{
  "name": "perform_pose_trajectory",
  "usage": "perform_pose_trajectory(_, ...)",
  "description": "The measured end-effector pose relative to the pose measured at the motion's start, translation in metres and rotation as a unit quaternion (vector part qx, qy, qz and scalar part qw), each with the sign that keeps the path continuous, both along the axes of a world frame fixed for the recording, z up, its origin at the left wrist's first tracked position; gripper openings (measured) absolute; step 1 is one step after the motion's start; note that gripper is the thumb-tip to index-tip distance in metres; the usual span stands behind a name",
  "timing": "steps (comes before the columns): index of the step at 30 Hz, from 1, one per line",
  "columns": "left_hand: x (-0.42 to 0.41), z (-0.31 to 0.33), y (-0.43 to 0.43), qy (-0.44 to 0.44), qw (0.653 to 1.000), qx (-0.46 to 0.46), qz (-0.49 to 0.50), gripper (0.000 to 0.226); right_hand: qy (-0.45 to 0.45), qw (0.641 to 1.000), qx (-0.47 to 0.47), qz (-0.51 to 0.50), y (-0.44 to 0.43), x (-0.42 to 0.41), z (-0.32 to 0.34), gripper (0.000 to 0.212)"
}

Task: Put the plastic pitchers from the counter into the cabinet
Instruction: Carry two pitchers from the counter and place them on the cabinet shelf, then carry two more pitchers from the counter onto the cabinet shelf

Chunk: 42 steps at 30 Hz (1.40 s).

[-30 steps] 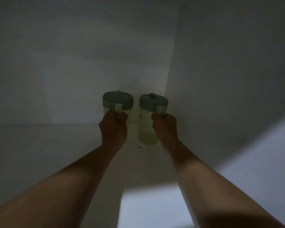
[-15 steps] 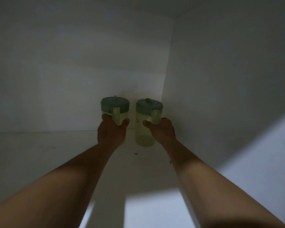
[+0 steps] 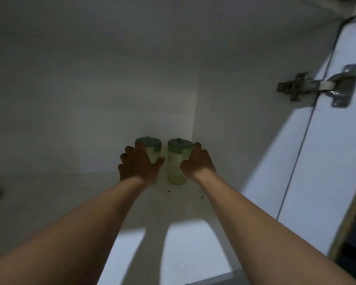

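Two pale-green plastic pitchers with dark-green lids stand in the white cabinet's back corner (metal hinge rightward); left hand and right hand, fingers spread, grip nothing.

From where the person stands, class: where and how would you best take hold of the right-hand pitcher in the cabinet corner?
Probably grip the right pitcher around its clear body below the green lid, coming from the front. It stands upright, close to the cabinet side wall on its right and the left pitcher on its left, so both sides are crowded.
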State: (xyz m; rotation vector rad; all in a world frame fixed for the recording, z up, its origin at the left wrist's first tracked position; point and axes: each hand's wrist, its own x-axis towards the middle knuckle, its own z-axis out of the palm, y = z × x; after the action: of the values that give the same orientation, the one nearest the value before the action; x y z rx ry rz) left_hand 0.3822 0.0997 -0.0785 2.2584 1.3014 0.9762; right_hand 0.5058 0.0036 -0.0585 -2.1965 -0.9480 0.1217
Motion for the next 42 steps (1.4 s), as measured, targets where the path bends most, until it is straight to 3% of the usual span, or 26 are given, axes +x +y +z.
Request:
perform_pose_trajectory(7,-0.110,0.043,-0.078,0.069,0.987,0.128,-0.068,0.064,-0.083,0.996,-0.009,0.006,-0.085,-0.101,0.042,0.058)
perform_pose_trajectory(12,-0.203,0.071,-0.120,0.099,0.974,0.187,-0.077,0.069,-0.139,0.990,-0.017,0.016,-0.140,-0.187,0.065,0.061)
perform_pose_trajectory(16,-0.276,0.090,-0.149,0.162,0.955,0.241,-0.060,0.069,-0.172,0.984,-0.030,0.034,-0.165,-0.244,0.088,0.062)
perform_pose_trajectory(22,-0.390,0.113,-0.180,0.148,0.947,0.286,-0.002,0.070,-0.220,0.970,0.020,0.105,-0.169,-0.335,0.121,0.067)
perform_pose_trajectory(28,-0.506,0.115,-0.205,0.168,0.937,0.279,0.124,0.071,-0.238,0.945,0.038,0.222,-0.159,-0.426,0.121,0.074)
perform_pose_trajectory(35,-0.637,0.080,-0.266,0.206,0.924,0.191,0.261,0.071,-0.204,0.915,0.068,0.340,-0.163,-0.549,0.090,0.073)
perform_pose_trajectory(42,-0.747,0.035,-0.314,0.151,0.909,0.104,0.375,0.071,-0.171,0.874,0.066,0.450,-0.169,-0.671,0.055,0.071)
